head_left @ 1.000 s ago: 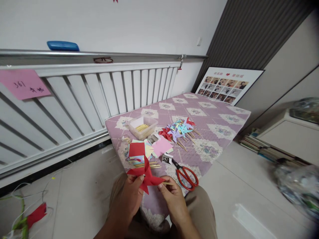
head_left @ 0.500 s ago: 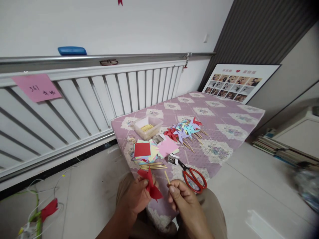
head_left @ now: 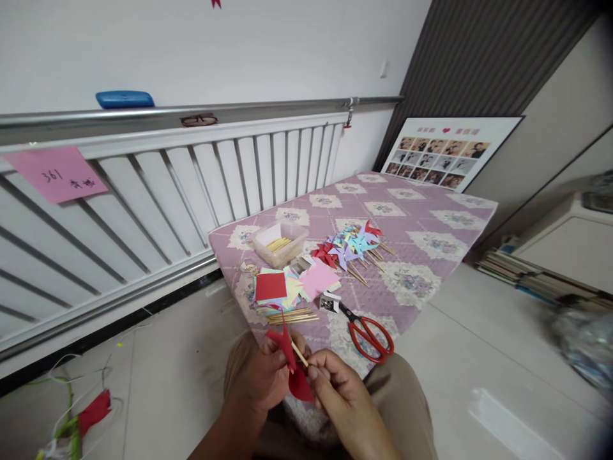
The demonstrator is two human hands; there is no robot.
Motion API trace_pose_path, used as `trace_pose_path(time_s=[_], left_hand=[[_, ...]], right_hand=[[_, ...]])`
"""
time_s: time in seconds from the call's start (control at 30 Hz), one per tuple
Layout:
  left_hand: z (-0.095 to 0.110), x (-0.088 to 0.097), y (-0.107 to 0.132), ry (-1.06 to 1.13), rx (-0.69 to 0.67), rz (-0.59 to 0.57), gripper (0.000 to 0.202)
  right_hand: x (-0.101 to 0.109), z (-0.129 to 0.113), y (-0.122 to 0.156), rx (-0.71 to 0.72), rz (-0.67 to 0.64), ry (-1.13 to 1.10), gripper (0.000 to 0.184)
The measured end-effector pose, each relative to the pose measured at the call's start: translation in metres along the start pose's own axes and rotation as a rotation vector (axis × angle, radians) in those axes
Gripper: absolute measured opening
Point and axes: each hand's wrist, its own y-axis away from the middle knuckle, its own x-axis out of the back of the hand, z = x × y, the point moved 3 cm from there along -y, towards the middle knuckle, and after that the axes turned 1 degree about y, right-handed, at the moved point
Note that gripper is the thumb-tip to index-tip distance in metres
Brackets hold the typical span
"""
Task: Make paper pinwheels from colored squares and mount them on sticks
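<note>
My left hand (head_left: 268, 374) is closed on a red paper pinwheel (head_left: 299, 383) over the near edge of the table. Between the thumb and fingers of my right hand (head_left: 338, 386) is a thin wooden stick (head_left: 299, 352), its far end up against the pinwheel; whether it is fixed there I cannot tell. Just beyond my hands lie several loose sticks (head_left: 292, 317) and a stack of coloured paper squares topped by a red square (head_left: 271, 287). Red-handled scissors (head_left: 371, 338) rest to the right, next to a small box of metal bits (head_left: 329, 302).
A clear plastic box (head_left: 280, 245) with sticks stands behind the paper. Finished pinwheels (head_left: 347, 246) lie heaped mid-table on the purple patterned cloth (head_left: 330, 217). A white radiator (head_left: 268, 169) borders the far left side, and a photo board (head_left: 445, 153) leans at the back.
My right hand has moved left, bringing the stick from apart to against the red pinwheel. My left hand still holds the pinwheel. The view has shifted slightly.
</note>
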Motion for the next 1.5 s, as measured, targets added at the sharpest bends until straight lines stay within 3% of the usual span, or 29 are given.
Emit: trace_pose_path(time_s=[0.6, 0.87, 1.33, 1.5], left_hand=[[0.001, 0.0, 0.002, 0.055, -0.076, -0.013, 0.027], [0.0, -0.002, 0.002, 0.084, -0.039, 0.018, 0.032], [0.001, -0.001, 0.001, 0.093, -0.079, -0.013, 0.031], [0.0, -0.002, 0.0, 0.119, -0.036, -0.046, 0.029]], right_hand=[[-0.008, -0.001, -0.001, 0.076, 0.029, 0.021, 0.024], [-0.009, -0.001, 0.0, 0.104, 0.059, 0.035, 0.019], [-0.01, -0.002, -0.002, 0.081, 0.049, 0.01, 0.019], [-0.01, 0.002, -0.002, 0.083, 0.037, 0.004, 0.02]])
